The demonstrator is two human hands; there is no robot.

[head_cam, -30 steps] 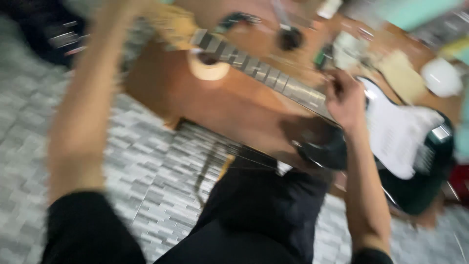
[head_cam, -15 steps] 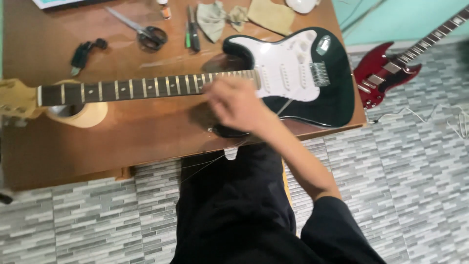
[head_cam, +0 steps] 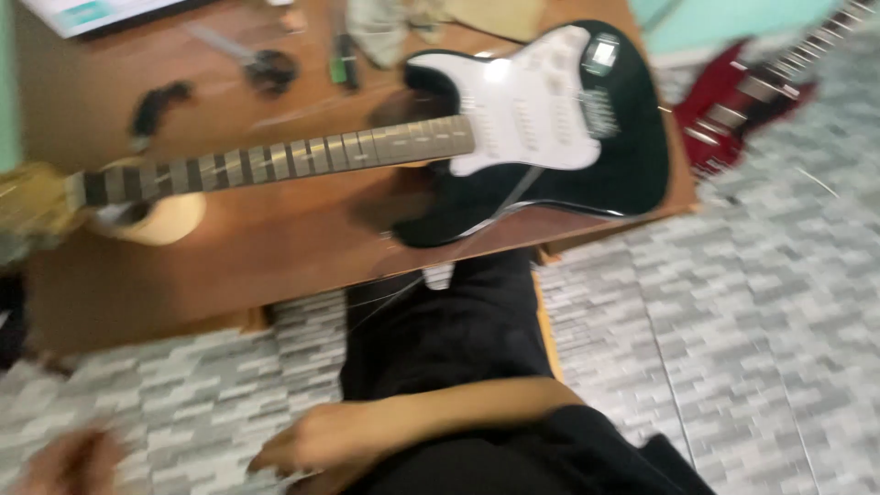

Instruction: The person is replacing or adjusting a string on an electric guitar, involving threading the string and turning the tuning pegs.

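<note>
A black electric guitar (head_cam: 587, 174) with a white pickguard lies on a wooden table (head_cam: 275, 266). Its neck (head_cam: 275, 160) points left and rests on a pale round roll (head_cam: 160, 220). A thin loose string (head_cam: 403, 289) hangs from the guitar body over the table edge. My right hand (head_cam: 307, 445) is low over my lap in black trousers, away from the guitar, fingers loosely curled; blur hides whether it holds anything. My left hand (head_cam: 64, 463) is a blurred shape at the bottom left corner above the floor.
Scissors (head_cam: 261, 64), a black tool (head_cam: 156, 101), a green-handled tool (head_cam: 344, 64) and a crumpled cloth (head_cam: 385, 27) lie at the table's far side. A red guitar (head_cam: 747, 101) lies on the grey tiled floor (head_cam: 733, 321) to the right.
My right hand has left the guitar body and dropped to my lap. The view has shifted and blurred. My left hand now shows at the bottom left.
</note>
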